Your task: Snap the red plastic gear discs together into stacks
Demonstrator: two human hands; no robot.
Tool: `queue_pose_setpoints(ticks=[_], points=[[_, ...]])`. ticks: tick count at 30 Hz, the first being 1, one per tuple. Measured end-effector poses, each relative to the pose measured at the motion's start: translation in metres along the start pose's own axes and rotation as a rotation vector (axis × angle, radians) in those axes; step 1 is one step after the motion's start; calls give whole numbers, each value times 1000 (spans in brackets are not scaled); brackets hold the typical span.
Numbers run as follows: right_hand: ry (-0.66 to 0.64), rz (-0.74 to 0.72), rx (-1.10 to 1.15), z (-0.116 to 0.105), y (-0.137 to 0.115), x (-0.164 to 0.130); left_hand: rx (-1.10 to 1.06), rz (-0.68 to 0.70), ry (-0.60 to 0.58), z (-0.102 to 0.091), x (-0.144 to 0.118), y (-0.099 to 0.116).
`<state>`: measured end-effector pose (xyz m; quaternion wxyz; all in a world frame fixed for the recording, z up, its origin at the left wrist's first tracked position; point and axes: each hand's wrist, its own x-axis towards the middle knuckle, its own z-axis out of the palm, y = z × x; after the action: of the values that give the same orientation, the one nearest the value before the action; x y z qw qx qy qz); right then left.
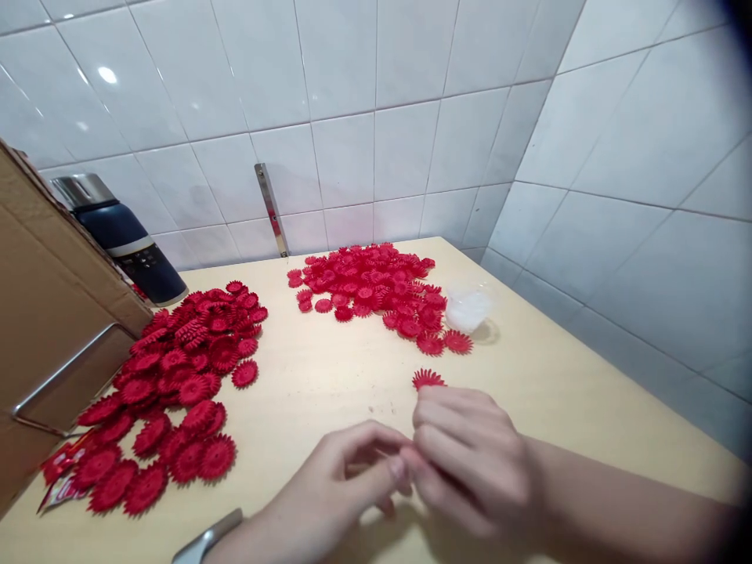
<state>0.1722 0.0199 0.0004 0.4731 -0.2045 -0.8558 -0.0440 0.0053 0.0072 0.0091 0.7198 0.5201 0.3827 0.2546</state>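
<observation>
White tiled walls meet in a corner behind a pale wooden table [329, 384]. In the head view, the left hand [341, 478] and the right hand [470, 462] meet at the near edge, fingertips pressed together at one spot; whatever they pinch there is hidden by the fingers, so it cannot be made out. A single red paper flower [428, 379] lies on the table just beyond the right hand, touching its knuckles or nearly so. Farther off lies a far pile of red flowers [370, 290], with a small clear cup [468, 307] at its right. A left pile of larger red flowers [176, 384] spreads beside a cardboard box [47, 313] and a dark flask [123, 239].
</observation>
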Motion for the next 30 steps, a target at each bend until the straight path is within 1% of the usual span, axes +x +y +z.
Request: queue_pose_setpoints(ticks=[1,3,6,8,10,15,18,21,24,27,30], points=[[12,80,10,-2,5,-1,12,2,53,-2,1,1],[39,187,23,-7,16,-3,-17,-12,155,-4,3,3],[43,247,34,-10,31,-6,-133,-47,247,-5,8,3],[8,265,34,-10,36,-8,-214,-55,271,-4,11,2],[-32,301,36,-11,39,-9,-245,-60,277,-2,12,2],[-61,409,26,-12,37,-8,-187,-78,289,-3,13,3],[-68,392,36,-11,33,-9,-174,-95,245,-6,13,1],[-48,299,35,-7,28,-11,-140,-106,186,-7,13,1],[-8,218,24,-4,24,-13,-158,-120,194,-4,13,4],[14,200,28,-5,23,-13,-214,-148,223,1,11,6],[37,194,30,-8,23,-12,-226,-153,226,3,10,7]])
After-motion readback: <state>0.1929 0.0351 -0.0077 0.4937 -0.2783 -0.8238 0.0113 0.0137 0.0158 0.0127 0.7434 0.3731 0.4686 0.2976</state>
